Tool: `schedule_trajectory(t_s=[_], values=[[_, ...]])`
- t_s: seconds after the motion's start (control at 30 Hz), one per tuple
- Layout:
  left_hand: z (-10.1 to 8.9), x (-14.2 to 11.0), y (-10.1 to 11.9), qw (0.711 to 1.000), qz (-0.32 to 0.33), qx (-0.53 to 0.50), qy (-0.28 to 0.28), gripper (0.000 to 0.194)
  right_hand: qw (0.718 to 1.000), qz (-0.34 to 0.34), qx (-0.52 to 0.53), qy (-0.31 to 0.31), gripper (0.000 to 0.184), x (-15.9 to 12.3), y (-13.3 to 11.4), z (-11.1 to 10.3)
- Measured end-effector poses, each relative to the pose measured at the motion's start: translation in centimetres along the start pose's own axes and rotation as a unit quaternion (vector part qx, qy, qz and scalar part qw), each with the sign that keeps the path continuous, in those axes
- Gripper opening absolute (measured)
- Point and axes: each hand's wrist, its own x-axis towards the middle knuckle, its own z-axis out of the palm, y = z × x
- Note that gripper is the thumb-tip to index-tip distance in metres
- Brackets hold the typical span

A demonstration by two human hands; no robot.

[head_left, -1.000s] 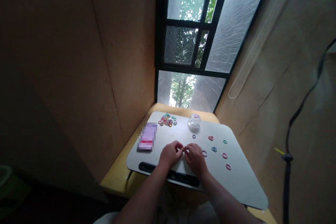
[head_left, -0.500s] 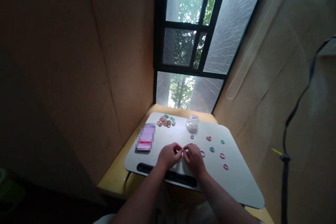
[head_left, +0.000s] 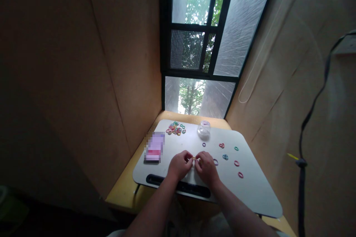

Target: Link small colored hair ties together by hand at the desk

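My left hand (head_left: 180,164) and my right hand (head_left: 206,167) meet over the front middle of the white lap table, fingertips pinched close together. Between them shows a small yellow band (head_left: 194,158), seemingly a hair tie, with each hand gripping one side; the fingers cover most of it. Just beyond my right hand lies a purple hair tie (head_left: 216,162), partly hidden by it. A dark purple hair tie (head_left: 204,144) lies farther back. To the right are a red cluster (head_left: 221,145), a blue cluster (head_left: 225,157), a green tie (head_left: 236,148) and two pink-red ties (head_left: 236,163).
A heap of multicoloured hair ties (head_left: 174,129) lies at the table's back left. A clear plastic jar (head_left: 204,131) stands at the back. At the left lies a blurred-out phone-like object (head_left: 154,148). A black slot (head_left: 191,189) runs along the table's (head_left: 256,189) front edge.
The yellow band shows a little more between my fingertips. My hands stay almost in place, and the view has shifted slightly.
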Motion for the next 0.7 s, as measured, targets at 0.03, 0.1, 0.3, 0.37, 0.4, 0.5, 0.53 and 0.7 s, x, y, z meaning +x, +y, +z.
schedule_trajectory(t_s=[0.03, 0.1, 0.3, 0.37, 0.4, 0.5, 0.53, 0.7], values=[[-0.01, -0.02, 0.02, 1.0, 0.001, 0.0, 0.0, 0.015, 1.0, 0.001, 0.0, 0.0, 0.008, -0.01, -0.01, -0.01], [-0.01, -0.05, 0.0, 1.0, 0.003, -0.001, -0.002, 0.014, 1.0, 0.005, -0.003, 0.001, 0.009, -0.05, -0.07, -0.06], [0.19, -0.04, -0.42, 1.0, 0.017, -0.016, -0.017, 0.017, 1.0, 0.012, -0.011, 0.001, 0.01, -0.15, 0.01, -0.11], [0.17, -0.03, -0.53, 0.999, 0.026, -0.013, -0.025, 0.017, 1.0, 0.011, -0.014, 0.002, 0.01, -0.13, 0.06, -0.05], [0.13, -0.03, -0.55, 0.999, 0.03, -0.01, -0.028, 0.016, 1.0, 0.011, -0.016, 0.002, 0.01, -0.11, 0.06, -0.03], [-0.03, -0.06, -0.51, 0.999, 0.034, 0.0, -0.03, 0.016, 1.0, 0.013, -0.015, -0.001, 0.01, -0.08, -0.02, -0.03], [-0.08, -0.08, -0.47, 0.999, 0.034, 0.002, -0.031, 0.015, 1.0, 0.012, -0.012, -0.001, 0.01, -0.08, -0.06, -0.06], [-0.1, -0.2, -0.25, 0.999, 0.023, 0.0, -0.027, 0.014, 1.0, 0.01, -0.004, 0.003, 0.011, -0.11, -0.17, -0.19]])
